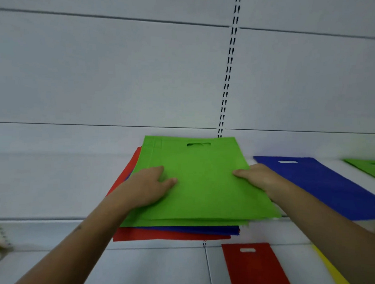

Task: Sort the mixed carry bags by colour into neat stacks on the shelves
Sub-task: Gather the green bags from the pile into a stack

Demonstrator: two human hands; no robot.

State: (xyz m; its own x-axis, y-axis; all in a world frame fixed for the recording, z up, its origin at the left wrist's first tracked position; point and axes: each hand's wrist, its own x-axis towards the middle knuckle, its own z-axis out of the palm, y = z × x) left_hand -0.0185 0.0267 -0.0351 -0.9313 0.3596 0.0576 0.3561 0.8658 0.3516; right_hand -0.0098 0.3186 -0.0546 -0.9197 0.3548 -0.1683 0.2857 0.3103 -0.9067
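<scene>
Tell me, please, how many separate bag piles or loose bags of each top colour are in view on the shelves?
Green on top: 2, the mixed pile under both hands and a far-right one.
Blue: 1.
Red: 1, lower shelf.
Yellow: 1, partly hidden.
Total: 5

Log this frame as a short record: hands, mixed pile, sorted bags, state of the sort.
left hand: resting flat on the green bag atop the mixed pile
right hand: gripping that bag's right edge
mixed pile: green bags on top, blue layer and red layer beneath
same shelf, right: blue bag, further green bag
lower shelf: red bag, yellow bag
sort: unfinished, pile still mixed
</scene>
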